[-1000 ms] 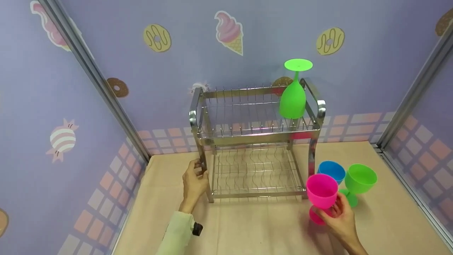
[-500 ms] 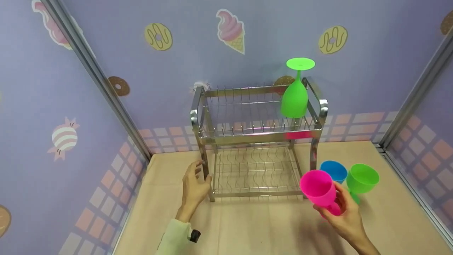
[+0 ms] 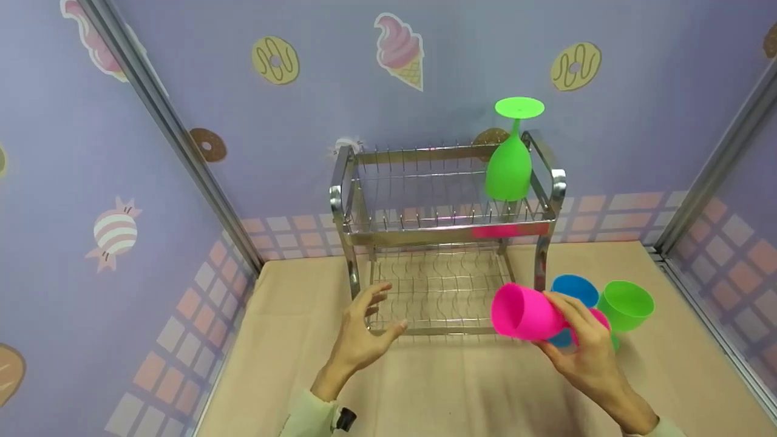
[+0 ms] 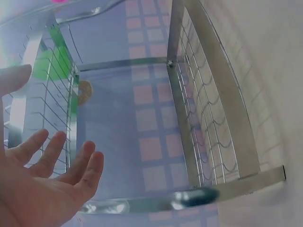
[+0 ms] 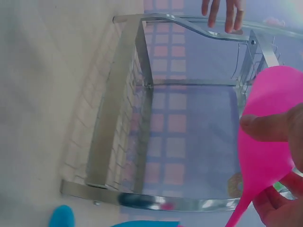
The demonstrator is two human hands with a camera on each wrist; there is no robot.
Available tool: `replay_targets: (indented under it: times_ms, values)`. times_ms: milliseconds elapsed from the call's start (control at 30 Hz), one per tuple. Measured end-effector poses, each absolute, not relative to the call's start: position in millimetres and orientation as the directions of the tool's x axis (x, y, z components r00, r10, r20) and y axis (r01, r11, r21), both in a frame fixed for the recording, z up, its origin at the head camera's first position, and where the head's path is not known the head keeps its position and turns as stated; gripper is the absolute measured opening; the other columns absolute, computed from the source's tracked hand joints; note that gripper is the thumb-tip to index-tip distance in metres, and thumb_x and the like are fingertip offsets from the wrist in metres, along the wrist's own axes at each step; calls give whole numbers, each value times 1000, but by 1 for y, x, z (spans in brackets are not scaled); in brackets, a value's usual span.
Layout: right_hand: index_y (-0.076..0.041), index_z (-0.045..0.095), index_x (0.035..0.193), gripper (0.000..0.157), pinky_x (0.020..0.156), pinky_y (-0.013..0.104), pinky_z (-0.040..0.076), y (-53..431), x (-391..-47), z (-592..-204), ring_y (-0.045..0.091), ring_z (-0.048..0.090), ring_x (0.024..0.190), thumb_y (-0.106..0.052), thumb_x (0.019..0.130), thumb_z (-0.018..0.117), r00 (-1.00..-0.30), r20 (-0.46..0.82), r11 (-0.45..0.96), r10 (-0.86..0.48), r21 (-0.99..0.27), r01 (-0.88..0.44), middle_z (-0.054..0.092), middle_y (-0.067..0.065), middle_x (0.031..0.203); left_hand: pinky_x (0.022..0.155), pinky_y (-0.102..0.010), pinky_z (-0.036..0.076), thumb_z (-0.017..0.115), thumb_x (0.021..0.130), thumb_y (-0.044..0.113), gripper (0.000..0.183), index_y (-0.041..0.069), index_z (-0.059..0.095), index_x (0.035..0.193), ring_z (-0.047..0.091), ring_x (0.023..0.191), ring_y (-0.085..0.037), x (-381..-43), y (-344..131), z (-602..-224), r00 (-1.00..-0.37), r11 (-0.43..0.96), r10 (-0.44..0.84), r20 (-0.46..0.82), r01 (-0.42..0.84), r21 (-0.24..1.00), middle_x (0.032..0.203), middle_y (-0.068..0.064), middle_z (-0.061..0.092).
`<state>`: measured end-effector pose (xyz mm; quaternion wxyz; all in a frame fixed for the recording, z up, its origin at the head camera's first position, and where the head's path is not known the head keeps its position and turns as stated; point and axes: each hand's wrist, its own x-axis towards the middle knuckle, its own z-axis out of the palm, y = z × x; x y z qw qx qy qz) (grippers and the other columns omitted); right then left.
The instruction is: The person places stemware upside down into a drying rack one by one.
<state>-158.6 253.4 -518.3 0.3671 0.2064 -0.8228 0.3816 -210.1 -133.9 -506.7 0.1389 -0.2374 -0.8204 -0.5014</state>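
Note:
My right hand (image 3: pixel 586 358) grips a pink plastic goblet (image 3: pixel 525 312), tilted on its side with the mouth facing left, in front of the rack's right leg. In the right wrist view the thumb lies along the pink bowl (image 5: pixel 272 94). My left hand (image 3: pixel 361 337) is held with fingers spread and nothing in them, before the lower left of the metal dish rack (image 3: pixel 449 237); the left wrist view shows its palm (image 4: pixel 42 194) facing up. A green goblet (image 3: pixel 508 170) stands upside down at the right end of the rack's top tier.
Behind the right hand stand an upright blue goblet (image 3: pixel 575 290), partly covered, and a green goblet (image 3: pixel 625 305). The rack's lower tier (image 3: pixel 437 285) has wavy wires. A patterned wall (image 3: pixel 328 67) rises close behind the rack, with metal posts (image 3: pixel 716 145) at the corners.
My right hand has lifted the pink goblet off the table and tipped it from upright to lying leftward. My left hand has come off the rack's left leg and moved right.

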Motion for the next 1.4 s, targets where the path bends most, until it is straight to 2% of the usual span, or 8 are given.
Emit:
replay_targets:
  times_ms: [267, 567, 633, 700, 800, 1100, 1400]
  values:
    - [-3, 66, 143, 98, 114, 5, 36, 241, -160, -503, 33, 60, 124, 17, 53, 99, -622, 759, 688, -189, -349, -636, 66, 20, 137, 108, -55, 58, 84, 90, 34, 70, 14, 55, 150, 63, 133, -36, -198, -115, -503, -839, 353, 325, 438, 537, 766, 149, -11, 61]
    - [-7, 65, 145, 100, 121, 8, 29, 222, -161, -493, 36, 63, 121, 17, 53, 98, -584, 760, 726, -285, -227, -649, 66, 18, 138, 110, -53, 57, 84, 91, 35, 72, 22, 51, 154, 61, 136, -29, -190, -93, -495, -814, 288, 403, 418, 546, 786, 154, -2, 57]
    - [-8, 65, 146, 102, 119, 18, 43, 218, -161, -492, 35, 63, 122, 15, 52, 99, -582, 754, 745, -304, -192, -639, 66, 15, 138, 110, -50, 57, 85, 90, 34, 74, 23, 51, 155, 61, 136, -28, -189, -88, -495, -808, 273, 418, 415, 547, 791, 154, -1, 57]
    - [-9, 65, 145, 103, 110, 32, 57, 214, -161, -491, 36, 64, 122, 12, 52, 101, -583, 748, 759, -316, -170, -628, 67, 15, 138, 110, -47, 57, 85, 90, 32, 75, 24, 50, 155, 60, 137, -27, -190, -84, -495, -804, 262, 431, 410, 546, 796, 155, 0, 56]
    - [-10, 65, 145, 102, 91, 51, 66, 208, -161, -491, 36, 65, 122, 9, 52, 103, -592, 736, 769, -328, -156, -619, 67, 15, 137, 111, -42, 57, 87, 88, 28, 78, 24, 49, 156, 60, 138, -26, -190, -78, -497, -802, 241, 443, 400, 536, 809, 157, 0, 55]
    - [-8, 66, 144, 102, 93, 53, 65, 191, -161, -493, 35, 65, 120, 9, 51, 103, -557, 756, 746, -344, -140, -651, 68, 15, 136, 105, -37, 60, 88, 88, 33, 85, 23, 44, 160, 62, 136, -35, -192, -66, -498, -781, 186, 462, 419, 548, 816, 158, -5, 53]
    - [-8, 65, 145, 102, 90, 48, 67, 177, -157, -496, 34, 65, 119, 6, 51, 105, -543, 750, 732, -378, -117, -671, 67, 15, 137, 98, -31, 62, 90, 88, 26, 79, 22, 50, 156, 66, 129, -22, -192, -60, -496, -761, 113, 502, 410, 528, 842, 149, -5, 58]
